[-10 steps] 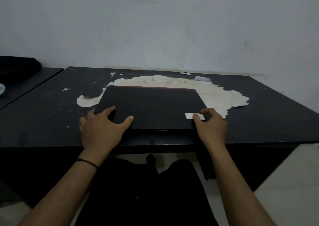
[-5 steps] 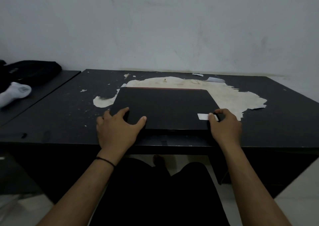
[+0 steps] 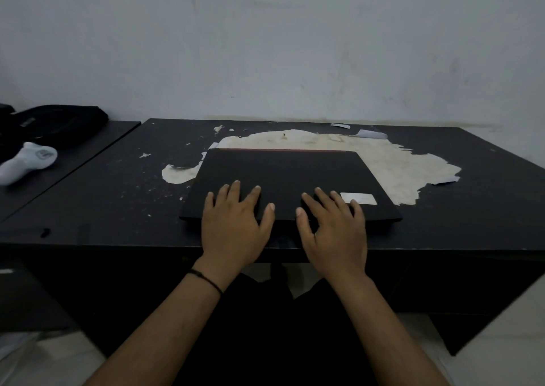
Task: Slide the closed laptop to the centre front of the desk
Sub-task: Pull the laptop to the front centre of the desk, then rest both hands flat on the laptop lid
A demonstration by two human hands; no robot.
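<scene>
A closed black laptop (image 3: 287,173) with a red strip along its far edge and a pale sticker near its front right corner lies flat near the front middle of the black desk (image 3: 103,197). My left hand (image 3: 234,226) rests palm down over the laptop's front edge, fingers spread on the lid. My right hand (image 3: 333,229) lies beside it the same way, fingertips on the lid just left of the sticker. Neither hand grips the laptop; both are flat with fingers apart.
The desk top has a large peeled pale patch (image 3: 392,161) behind and right of the laptop. A second dark table (image 3: 73,155) adjoins on the left with a white sock (image 3: 26,161) and a black bag (image 3: 56,123). A white wall stands behind.
Both hands have left the laptop's front corners and moved inward, now lying flat on the lid near its front middle. The view has shifted; the laptop sits about where it was on the desk.
</scene>
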